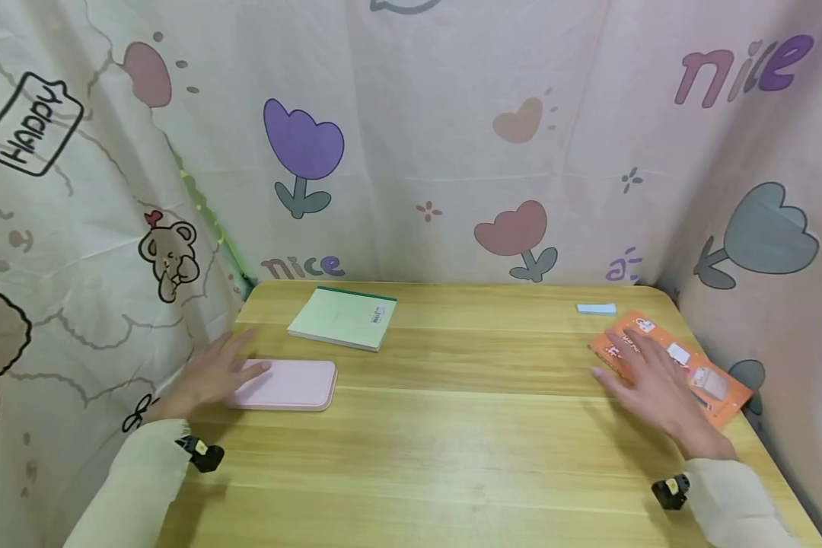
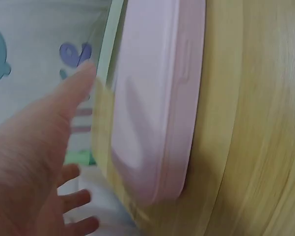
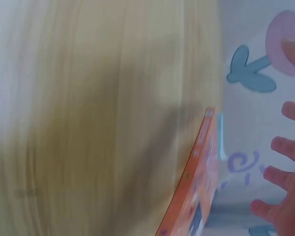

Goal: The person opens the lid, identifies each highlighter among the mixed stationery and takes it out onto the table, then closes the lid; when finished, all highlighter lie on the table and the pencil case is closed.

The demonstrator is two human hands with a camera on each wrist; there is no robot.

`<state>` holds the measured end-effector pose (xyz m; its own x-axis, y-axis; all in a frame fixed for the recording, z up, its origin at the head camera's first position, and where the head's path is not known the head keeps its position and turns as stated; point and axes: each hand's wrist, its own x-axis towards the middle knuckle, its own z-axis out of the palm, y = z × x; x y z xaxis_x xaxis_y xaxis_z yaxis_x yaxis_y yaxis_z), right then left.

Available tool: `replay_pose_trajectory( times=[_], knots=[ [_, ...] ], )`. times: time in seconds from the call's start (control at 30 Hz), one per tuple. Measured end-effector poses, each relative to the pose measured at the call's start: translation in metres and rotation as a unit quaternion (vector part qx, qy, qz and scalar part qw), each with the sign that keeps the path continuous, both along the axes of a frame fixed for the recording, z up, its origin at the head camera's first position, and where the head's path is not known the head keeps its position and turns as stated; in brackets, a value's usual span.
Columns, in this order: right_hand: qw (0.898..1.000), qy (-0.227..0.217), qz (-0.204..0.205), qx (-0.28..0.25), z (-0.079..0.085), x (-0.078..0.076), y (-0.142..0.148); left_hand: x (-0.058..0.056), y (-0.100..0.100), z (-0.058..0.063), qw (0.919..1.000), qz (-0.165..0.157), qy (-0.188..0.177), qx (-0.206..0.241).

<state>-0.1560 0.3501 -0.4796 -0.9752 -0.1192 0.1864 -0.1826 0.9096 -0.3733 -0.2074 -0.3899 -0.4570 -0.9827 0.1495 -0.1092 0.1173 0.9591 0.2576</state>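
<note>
My left hand [image 1: 208, 374] hovers at the left end of a pink case [image 1: 291, 384], thumb and fingers spread. In the left wrist view the pink case [image 2: 147, 98] lies on the table, a gap showing between it and the hand [image 2: 34, 142]. Over at the right, my right hand [image 1: 651, 380] is above an orange booklet-like item [image 1: 715, 396] with printed pictures, covering part of it. The right wrist view shows that orange item [image 3: 189, 189] edge-on and the spread fingers of the hand [image 3: 284, 196] raised off it.
A pale green notebook [image 1: 342, 318] with a barcode label lies behind the pink case. Near the back right is a small light-blue strip [image 1: 596, 309]. Printed curtains [image 1: 418, 137] hang along the back and both sides of the wooden table [image 1: 452, 457].
</note>
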Motion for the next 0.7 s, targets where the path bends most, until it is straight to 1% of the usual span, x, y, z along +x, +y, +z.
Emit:
replay_pose_trajectory(
  times=[0.07,0.17,0.23,0.4,0.5,0.7],
  knots=[
    [1.000,-0.004,0.002,-0.008,0.002,0.000,-0.008,0.001,-0.008,-0.002,0.9999,-0.015,0.000,0.007],
    [1.000,0.005,0.014,-0.011,0.002,-0.003,-0.021,0.005,-0.016,-0.005,0.9992,-0.038,0.001,0.013],
    [1.000,0.008,0.021,-0.016,0.002,-0.005,-0.031,0.009,-0.020,-0.009,0.9983,-0.052,-0.003,0.026],
    [0.999,0.004,0.036,-0.026,0.000,-0.010,-0.053,0.015,-0.022,-0.016,0.9942,-0.076,-0.030,0.070],
    [0.998,-0.005,0.043,-0.033,-0.001,-0.013,-0.064,0.017,-0.019,-0.017,0.9933,-0.080,-0.033,0.076],
    [0.997,-0.020,0.057,-0.043,-0.006,-0.017,-0.088,0.021,-0.010,-0.018,0.9950,-0.074,-0.022,0.064]
  ],
)
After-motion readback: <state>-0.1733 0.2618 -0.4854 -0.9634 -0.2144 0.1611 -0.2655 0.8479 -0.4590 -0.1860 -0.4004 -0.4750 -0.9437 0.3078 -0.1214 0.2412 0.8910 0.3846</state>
